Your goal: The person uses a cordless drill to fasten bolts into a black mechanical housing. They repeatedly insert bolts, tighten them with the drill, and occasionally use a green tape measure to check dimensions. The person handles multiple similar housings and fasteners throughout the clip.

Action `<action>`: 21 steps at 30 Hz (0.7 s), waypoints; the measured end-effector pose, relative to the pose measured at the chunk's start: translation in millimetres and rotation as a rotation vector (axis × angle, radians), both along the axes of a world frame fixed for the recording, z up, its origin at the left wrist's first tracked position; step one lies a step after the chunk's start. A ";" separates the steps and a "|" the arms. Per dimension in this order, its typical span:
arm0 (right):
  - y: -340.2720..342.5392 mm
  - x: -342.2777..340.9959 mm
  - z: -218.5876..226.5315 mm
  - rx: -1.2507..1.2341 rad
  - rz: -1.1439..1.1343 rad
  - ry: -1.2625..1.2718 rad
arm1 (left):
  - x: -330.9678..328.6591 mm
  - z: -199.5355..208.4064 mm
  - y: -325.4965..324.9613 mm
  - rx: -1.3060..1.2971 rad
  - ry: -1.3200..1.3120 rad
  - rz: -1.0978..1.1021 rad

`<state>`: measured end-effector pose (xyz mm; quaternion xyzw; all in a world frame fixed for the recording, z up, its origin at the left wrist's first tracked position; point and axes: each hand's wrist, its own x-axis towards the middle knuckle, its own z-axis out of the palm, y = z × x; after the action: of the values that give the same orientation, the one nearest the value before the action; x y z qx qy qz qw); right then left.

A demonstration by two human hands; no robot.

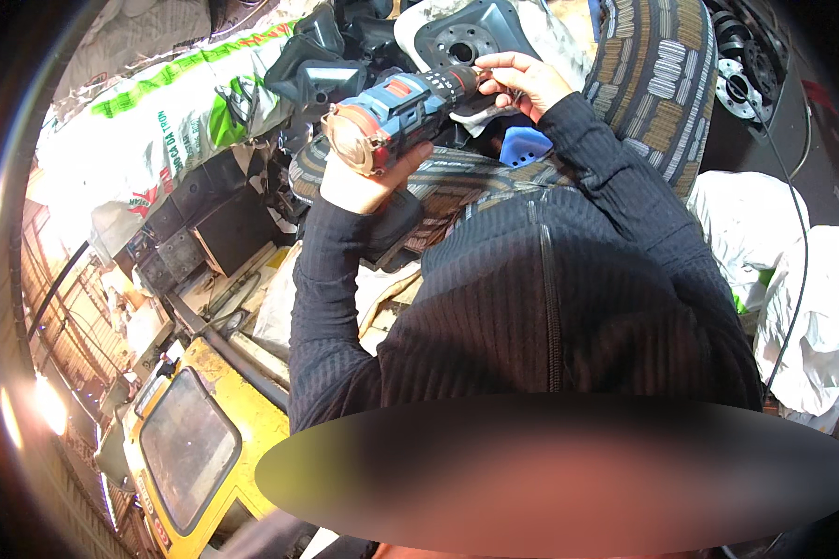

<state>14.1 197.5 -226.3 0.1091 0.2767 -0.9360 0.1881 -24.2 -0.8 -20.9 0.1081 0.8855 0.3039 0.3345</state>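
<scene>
Cordless drill [396, 104]: where is it?

Held up above a patterned cushion [657, 84], with the left hand [368, 193] wrapped firmly round it.

And the right hand [539, 86]?

Its fingers gather at the chuck [458, 82]; whether they pinch anything, I cannot tell. Perhaps the left takes the weight, freeing the right for finer work.

The surroundings?

Dark metal parts [492, 33] beyond, a white sack [210, 79] leftward, a windowed yellow panel [256, 410] lower left.
</scene>
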 end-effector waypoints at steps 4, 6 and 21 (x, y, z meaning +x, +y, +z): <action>-1.2 -6.1 1.7 0.037 0.016 -0.043 | -9.4 4.6 -4.0 -0.071 0.010 -0.080; -2.5 -7.6 -1.4 0.010 -0.015 -0.072 | -11.7 6.6 -5.0 -0.074 0.030 -0.111; -19.6 -11.2 -7.3 -0.375 -0.061 -0.433 | -21.8 0.6 0.5 0.048 -0.130 0.147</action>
<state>2.9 177.9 -233.6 0.2779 0.0487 -0.9311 0.2314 -46.0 -0.3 -20.3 0.0306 0.8599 0.3552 0.3653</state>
